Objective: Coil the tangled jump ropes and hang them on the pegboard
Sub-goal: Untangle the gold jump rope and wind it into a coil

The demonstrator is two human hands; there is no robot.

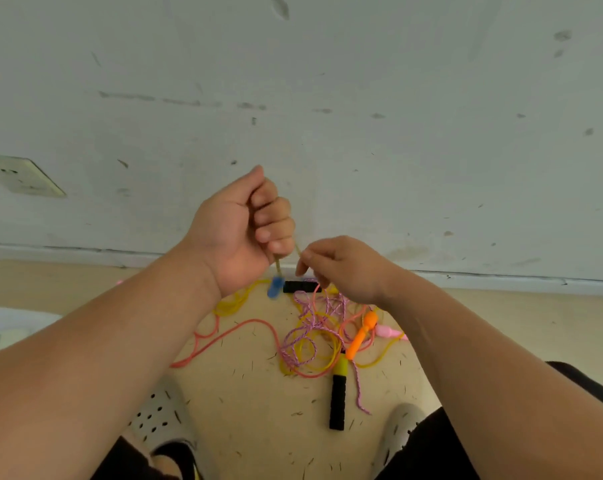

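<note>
Fisted left hand (244,230) grips thin yellow rope (278,263) above tangle (310,334).

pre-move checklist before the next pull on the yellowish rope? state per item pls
1. Left hand gripping the yellowish rope: ok, fist closed around it.
2. Right hand pinching the same rope: cannot tell, its fingertips meet at a strand beside the left fist.
3. Blue handle free to lift: ok, it hangs under the left fist.
4. Rest of the pile untangled: not ok, purple braided rope, yellow rope and coral rope cross on the floor.
5. Black foam handle clear of the pile: not ok, its yellow end lies in the tangle.
6. Pegboard in view: not ok, none visible.
</note>
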